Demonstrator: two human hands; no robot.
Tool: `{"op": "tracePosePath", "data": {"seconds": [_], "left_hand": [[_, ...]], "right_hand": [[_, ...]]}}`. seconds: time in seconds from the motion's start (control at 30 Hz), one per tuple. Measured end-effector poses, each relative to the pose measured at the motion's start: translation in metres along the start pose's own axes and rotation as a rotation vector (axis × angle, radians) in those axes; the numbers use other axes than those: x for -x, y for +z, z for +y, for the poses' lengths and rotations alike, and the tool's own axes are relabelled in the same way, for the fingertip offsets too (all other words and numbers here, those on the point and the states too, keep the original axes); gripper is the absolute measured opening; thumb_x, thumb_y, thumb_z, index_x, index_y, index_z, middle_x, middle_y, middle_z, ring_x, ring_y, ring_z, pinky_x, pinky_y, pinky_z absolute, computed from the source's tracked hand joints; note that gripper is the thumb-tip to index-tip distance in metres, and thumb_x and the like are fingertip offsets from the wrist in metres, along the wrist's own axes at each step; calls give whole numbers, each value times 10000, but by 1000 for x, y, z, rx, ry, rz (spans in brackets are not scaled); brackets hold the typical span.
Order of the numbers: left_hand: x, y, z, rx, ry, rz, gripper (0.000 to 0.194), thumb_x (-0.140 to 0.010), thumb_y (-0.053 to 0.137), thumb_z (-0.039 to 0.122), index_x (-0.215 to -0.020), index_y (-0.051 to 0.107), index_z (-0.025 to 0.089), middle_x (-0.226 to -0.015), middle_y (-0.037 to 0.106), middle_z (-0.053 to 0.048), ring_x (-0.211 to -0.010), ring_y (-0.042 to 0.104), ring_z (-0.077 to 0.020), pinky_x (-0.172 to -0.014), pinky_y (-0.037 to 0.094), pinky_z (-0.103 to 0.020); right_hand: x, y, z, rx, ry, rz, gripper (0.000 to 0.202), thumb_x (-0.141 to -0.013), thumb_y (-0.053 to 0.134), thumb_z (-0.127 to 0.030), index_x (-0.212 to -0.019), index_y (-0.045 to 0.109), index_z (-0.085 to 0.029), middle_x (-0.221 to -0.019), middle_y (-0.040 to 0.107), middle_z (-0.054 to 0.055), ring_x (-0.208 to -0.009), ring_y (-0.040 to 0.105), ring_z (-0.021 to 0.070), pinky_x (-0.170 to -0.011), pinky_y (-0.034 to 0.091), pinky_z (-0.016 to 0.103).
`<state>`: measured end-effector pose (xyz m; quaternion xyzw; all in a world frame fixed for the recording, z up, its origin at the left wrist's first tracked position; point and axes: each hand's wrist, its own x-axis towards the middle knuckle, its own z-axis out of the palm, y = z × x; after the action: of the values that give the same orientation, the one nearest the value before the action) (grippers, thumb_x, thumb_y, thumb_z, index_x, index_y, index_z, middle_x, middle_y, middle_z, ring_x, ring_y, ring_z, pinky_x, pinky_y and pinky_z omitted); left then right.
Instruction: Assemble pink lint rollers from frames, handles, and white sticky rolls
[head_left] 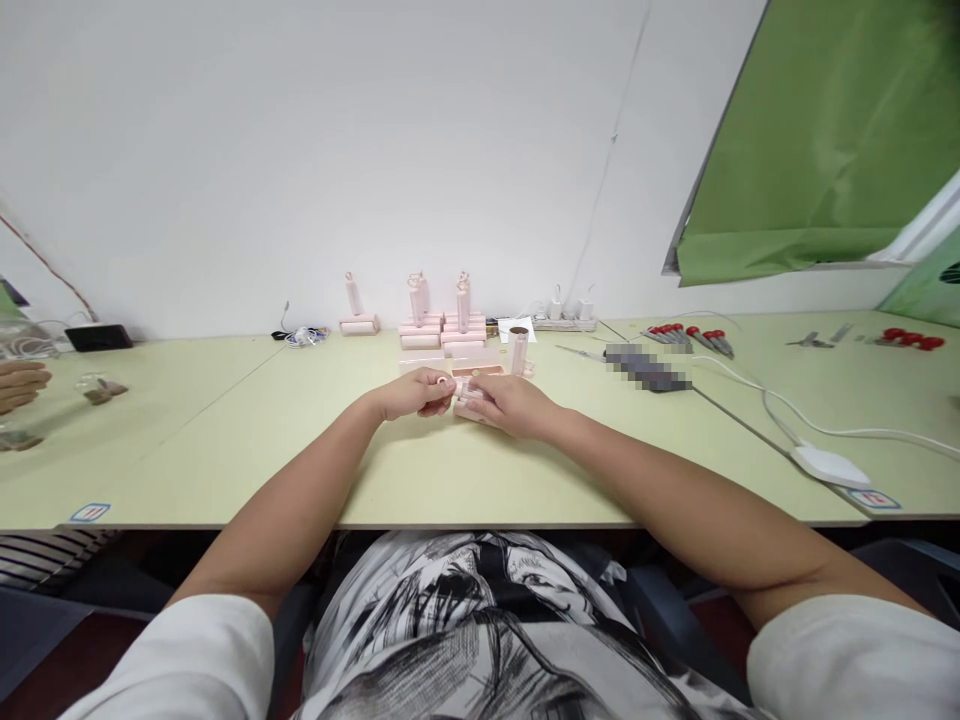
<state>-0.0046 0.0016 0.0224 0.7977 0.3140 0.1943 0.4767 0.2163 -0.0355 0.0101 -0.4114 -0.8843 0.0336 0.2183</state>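
Note:
Near the middle of the pale green table (420,480), my left hand (417,392) pinches a small pink ring-like end of a part. My right hand (514,404) is closed round a pale pink part (469,411), touching my left fingertips; the hands hide much of it. Just behind them lies an open pink case (478,371). A clear pink cylinder (518,350) with a dark top stands upright behind my right hand.
Pink blocks (421,341) bearing upright pink tubes stand near the wall. A pixelated dark object (646,367), red-capped tools (686,336), cables and a white device (830,464) lie right. Another person's hand (21,385) is far left.

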Motion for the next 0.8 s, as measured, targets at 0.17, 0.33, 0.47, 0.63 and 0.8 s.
{"op": "tracePosePath", "data": {"seconds": [0.17, 0.33, 0.47, 0.63, 0.8], "left_hand": [[0, 0, 1, 44, 14, -51, 497, -844, 565, 605, -644, 460, 162, -556, 475, 20, -456, 379, -58, -471, 330, -217], [-1, 0, -2, 36, 17, -78, 496, -842, 564, 608, -654, 471, 159, -555, 486, 18, -443, 393, -58, -451, 337, -211], [-2, 0, -2, 43, 33, -80, 502, -836, 562, 620, -656, 472, 160, -576, 513, 6, -433, 399, -57, -428, 323, -209], [-3, 2, 0, 57, 32, -69, 515, -806, 584, 645, -653, 497, 161, -570, 507, 4, -418, 374, -53, -405, 291, -210], [-2, 2, 1, 33, 23, -78, 507, -808, 580, 646, -672, 508, 162, -595, 533, -8, -412, 364, -51, -396, 257, -208]], "right_hand": [[3, -3, -5, 31, 11, -11, 283, -963, 473, -436, -957, 589, -178, -907, 677, 78, -759, 574, 181, -610, 301, 254], [2, -3, -5, 55, 17, -23, 302, -963, 466, -450, -946, 600, -180, -887, 676, 74, -755, 570, 177, -604, 285, 251], [2, -4, -7, 58, 29, -17, 300, -960, 469, -447, -949, 603, -179, -879, 672, 74, -735, 562, 174, -598, 278, 251], [3, -6, -7, 27, 12, -4, 297, -957, 476, -433, -976, 617, -173, -889, 671, 84, -739, 574, 182, -610, 304, 258], [3, -9, -8, 0, -5, -12, 285, -951, 492, -413, -1024, 626, -172, -883, 672, 87, -756, 587, 192, -627, 322, 264]]}}
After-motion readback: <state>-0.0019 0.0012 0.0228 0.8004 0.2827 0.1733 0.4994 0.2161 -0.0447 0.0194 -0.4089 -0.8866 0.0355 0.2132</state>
